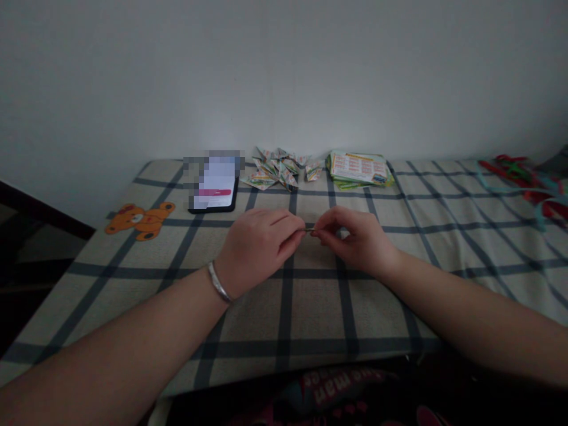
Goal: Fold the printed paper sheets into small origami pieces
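Observation:
Over the checked tablecloth, my left hand [264, 244] and my right hand [356, 236] are almost meeting, fingertips toward each other. Pinched between them is a small piece of paper [309, 230], seen nearly edge-on as a thin dark line; most of it is hidden by the fingers. The left fingers are closed on one end of it, and the right thumb and forefinger pinch the other. Behind the hands lie several folded paper pieces [277, 168] in a loose heap. To their right is a stack of printed cards [359, 167], slightly fanned.
A phone [216, 183] with a lit screen lies at the back left, partly pixelated. Left of it is an orange bear cutout [141, 221]. Red, green and pale blue ribbons [530, 183] lie at the far right. A white wall [284, 77] borders the table's back edge.

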A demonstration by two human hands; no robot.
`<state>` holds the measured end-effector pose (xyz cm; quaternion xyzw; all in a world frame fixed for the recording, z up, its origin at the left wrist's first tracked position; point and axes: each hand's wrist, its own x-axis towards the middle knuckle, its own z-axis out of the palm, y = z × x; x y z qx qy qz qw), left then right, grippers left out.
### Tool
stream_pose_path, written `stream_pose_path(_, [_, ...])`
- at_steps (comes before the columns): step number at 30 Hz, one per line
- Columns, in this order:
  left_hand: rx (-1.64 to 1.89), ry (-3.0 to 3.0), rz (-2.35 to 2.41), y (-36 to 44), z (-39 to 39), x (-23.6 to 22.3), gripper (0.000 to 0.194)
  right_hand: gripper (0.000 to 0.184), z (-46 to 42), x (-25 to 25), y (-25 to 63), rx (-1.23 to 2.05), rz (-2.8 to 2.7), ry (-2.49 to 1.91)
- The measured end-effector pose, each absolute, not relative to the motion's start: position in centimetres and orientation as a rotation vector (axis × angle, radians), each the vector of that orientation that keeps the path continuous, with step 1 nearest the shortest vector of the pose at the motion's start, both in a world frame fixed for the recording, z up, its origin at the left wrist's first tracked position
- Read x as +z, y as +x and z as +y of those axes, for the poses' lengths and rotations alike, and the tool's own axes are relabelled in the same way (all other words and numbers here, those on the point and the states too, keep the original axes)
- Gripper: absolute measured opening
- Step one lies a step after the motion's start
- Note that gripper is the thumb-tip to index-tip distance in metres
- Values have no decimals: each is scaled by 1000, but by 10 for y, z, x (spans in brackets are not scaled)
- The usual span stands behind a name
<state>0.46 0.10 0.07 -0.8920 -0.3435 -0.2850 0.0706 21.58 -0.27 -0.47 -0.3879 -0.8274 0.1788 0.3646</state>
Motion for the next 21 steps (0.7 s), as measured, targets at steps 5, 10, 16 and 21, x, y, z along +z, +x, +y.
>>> stream_pose_path(5, [-841, -2678, -1011, 6, 2, 2, 11, 7, -3, -3, 217, 458, -2185, -990])
stream_pose_path(10, [-786, -2643, -967, 5, 1, 1, 14, 25, 1, -2, 220, 649, -2182, -930])
stream_pose_path(16, [-773, -2638, -951, 4, 1, 1, 12, 12, 5, -4, 218, 850, -2164, -926])
stream_pose_path(21, [-791, -2640, -959, 5, 1, 1, 13, 10, 4, -5, 217, 872, -2126, -945])
